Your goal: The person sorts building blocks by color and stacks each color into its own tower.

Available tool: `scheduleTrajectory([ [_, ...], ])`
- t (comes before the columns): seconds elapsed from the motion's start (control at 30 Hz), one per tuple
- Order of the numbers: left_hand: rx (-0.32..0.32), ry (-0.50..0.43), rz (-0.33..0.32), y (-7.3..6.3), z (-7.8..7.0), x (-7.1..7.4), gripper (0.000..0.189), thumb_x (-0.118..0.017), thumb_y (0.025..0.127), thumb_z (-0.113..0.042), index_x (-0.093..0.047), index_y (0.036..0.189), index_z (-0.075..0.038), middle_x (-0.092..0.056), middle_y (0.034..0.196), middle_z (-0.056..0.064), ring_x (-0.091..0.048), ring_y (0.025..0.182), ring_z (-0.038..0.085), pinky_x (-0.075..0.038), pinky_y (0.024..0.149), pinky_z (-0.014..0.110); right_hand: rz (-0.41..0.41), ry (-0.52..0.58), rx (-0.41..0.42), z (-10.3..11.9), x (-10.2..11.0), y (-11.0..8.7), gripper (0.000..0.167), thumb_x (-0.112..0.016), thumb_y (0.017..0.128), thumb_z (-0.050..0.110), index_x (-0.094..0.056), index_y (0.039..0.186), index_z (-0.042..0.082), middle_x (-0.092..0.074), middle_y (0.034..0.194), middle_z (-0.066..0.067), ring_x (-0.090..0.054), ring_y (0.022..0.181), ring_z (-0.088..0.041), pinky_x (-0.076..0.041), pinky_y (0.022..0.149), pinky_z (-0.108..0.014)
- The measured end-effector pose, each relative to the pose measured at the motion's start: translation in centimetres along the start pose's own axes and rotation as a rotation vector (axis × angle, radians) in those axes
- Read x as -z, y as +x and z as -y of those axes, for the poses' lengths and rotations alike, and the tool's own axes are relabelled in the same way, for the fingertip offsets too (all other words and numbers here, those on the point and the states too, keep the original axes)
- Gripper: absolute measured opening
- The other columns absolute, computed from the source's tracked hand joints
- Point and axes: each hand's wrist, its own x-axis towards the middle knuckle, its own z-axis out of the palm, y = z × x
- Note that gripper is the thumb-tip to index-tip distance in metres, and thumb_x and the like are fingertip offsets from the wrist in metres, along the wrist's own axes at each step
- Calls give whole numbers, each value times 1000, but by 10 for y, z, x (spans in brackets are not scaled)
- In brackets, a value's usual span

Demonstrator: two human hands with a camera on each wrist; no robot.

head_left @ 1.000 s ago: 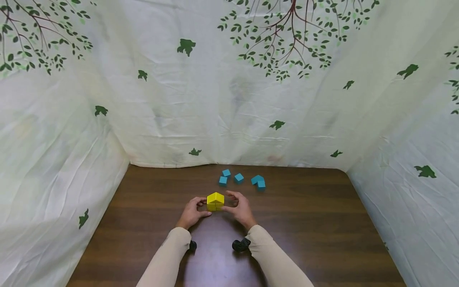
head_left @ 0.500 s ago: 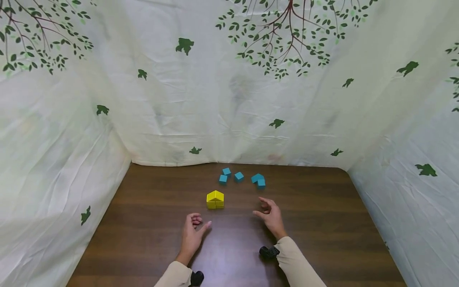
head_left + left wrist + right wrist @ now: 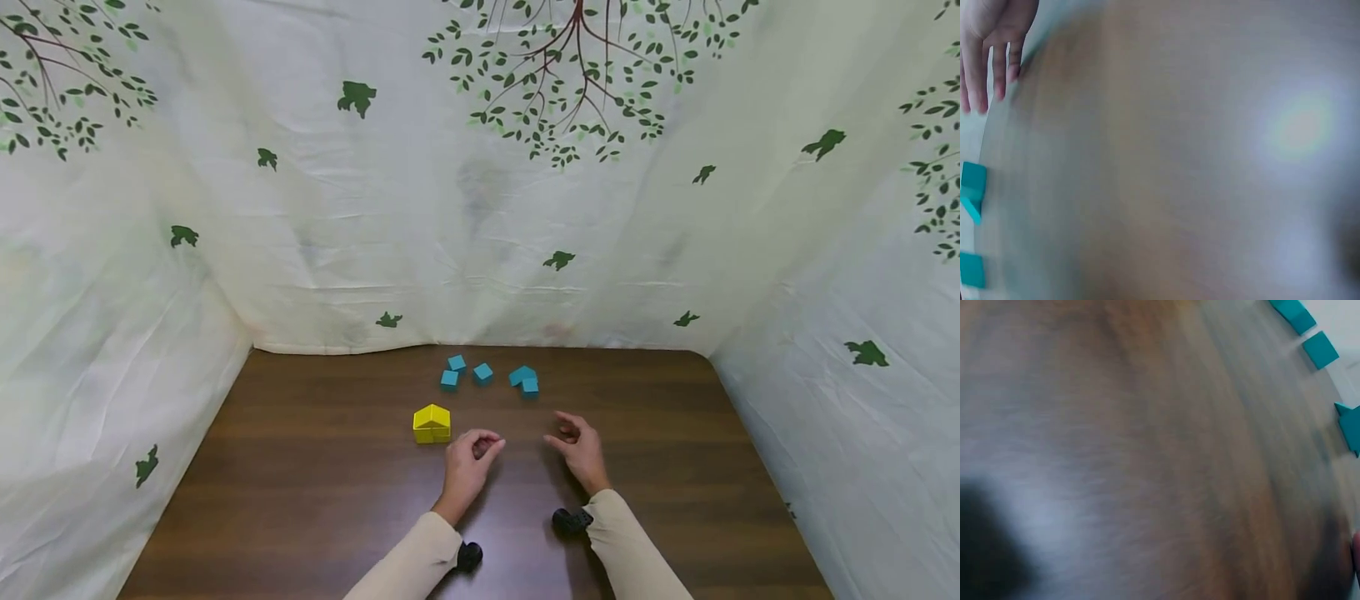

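Observation:
My left hand (image 3: 467,471) hangs over the table just right of the yellow blocks (image 3: 432,425), holding nothing, its thumb tip close to its fingertips. Those yellow blocks form a small house-like stack with a peaked top, and neither hand touches it. Farther right, my right hand (image 3: 582,454) holds nothing; a gap shows between its thumb and loosely bent fingers. The left wrist view catches the right hand (image 3: 997,50) at its upper left corner. Behind the hands are several loose blue blocks, including one cube (image 3: 483,373) and a pair (image 3: 529,387) lying together.
A dark wooden table (image 3: 337,500) carries everything. White cloth (image 3: 480,217) printed with leaves and branches hangs at the back and both sides. Blue blocks (image 3: 1320,350) appear near the right edge of the right wrist view.
Both hands have let go of the yellow stack and drawn away from it. The left hand first pulled back, then swung right across the front; the right hand moved right. The stack stays standing.

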Motion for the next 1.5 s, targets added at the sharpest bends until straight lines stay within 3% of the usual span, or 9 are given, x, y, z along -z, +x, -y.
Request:
scheduleTrajectory([
  [0.2, -56, 57, 89, 47, -9, -37, 19, -74, 86, -19, -72, 99, -5, -69, 87, 3, -61, 75, 15, -53, 70, 26, -11, -14, 35, 0, -3, 20, 43, -77, 79, 2, -64, 120, -3, -65, 114, -19, -62, 97, -33, -53, 79, -40],
  [0.3, -24, 92, 98, 63, -11, -47, 23, -74, 85, -15, -70, 104, -1, -69, 90, 6, -62, 77, 18, -54, 72, 31, 7, -31, 46, 2, -6, 29, 42, -76, 81, 3, -63, 120, -2, -65, 115, -19, -62, 97, -32, -53, 78, -41],
  [0.43, -6, 140, 105, 80, -10, -57, 29, -75, 84, -12, -68, 109, 1, -68, 94, 10, -61, 79, 22, -53, 72, 35, 27, -27, 60, 6, -8, 43, 41, -74, 83, 3, -62, 121, -2, -64, 118, -19, -61, 99, -34, -52, 80, -44],
  [0.53, -34, 181, 114, 90, -8, -62, 32, -76, 83, -11, -67, 110, 4, -67, 96, 13, -61, 81, 25, -52, 72, 38, 34, -38, 61, 7, -10, 52, 41, -74, 83, 3, -62, 122, -2, -63, 118, -19, -61, 99, -35, -51, 82, -46],
  [0.67, -37, 255, 149, 98, -3, -66, 36, -77, 83, -12, -65, 113, 4, -65, 103, 16, -61, 89, 29, -51, 80, 42, 49, -76, 57, 8, -14, 61, 43, -75, 82, 2, -62, 123, -1, -63, 118, -20, -61, 96, -35, -50, 83, -48],
  [0.93, -11, 387, 263, 107, 2, -73, 40, -77, 82, -12, -64, 118, 2, -62, 112, 16, -58, 108, 32, -47, 93, 44, 141, -110, 92, 11, -20, 74, 45, -70, 84, -3, -57, 127, -4, -57, 125, -22, -62, 96, -36, -52, 81, -47],
  [1.2, -2, 378, 279, 101, 6, -66, 30, -77, 82, -10, -67, 109, -4, -64, 109, 12, -60, 107, 30, -47, 93, 43, 88, -128, 59, 8, -29, 71, 37, -73, 80, -7, -64, 116, -1, -64, 112, -18, -63, 87, -29, -53, 76, -41],
  [1.37, -24, 336, 289, 95, 10, -59, 29, -76, 83, -9, -66, 110, -6, -66, 105, 10, -63, 87, 22, -52, 77, 36, 91, -69, 29, 10, -31, 65, 33, -72, 81, -7, -65, 112, 1, -66, 102, -17, -63, 87, -29, -54, 75, -41],
  [1.5, -28, 253, 290, 85, 17, -52, 31, -74, 84, -3, -64, 113, -3, -65, 105, 11, -61, 76, 18, -52, 70, 31, 99, -33, 85, 9, -32, 57, 28, -75, 79, -4, -66, 105, 3, -66, 88, -12, -63, 78, -22, -54, 68, -36],
])
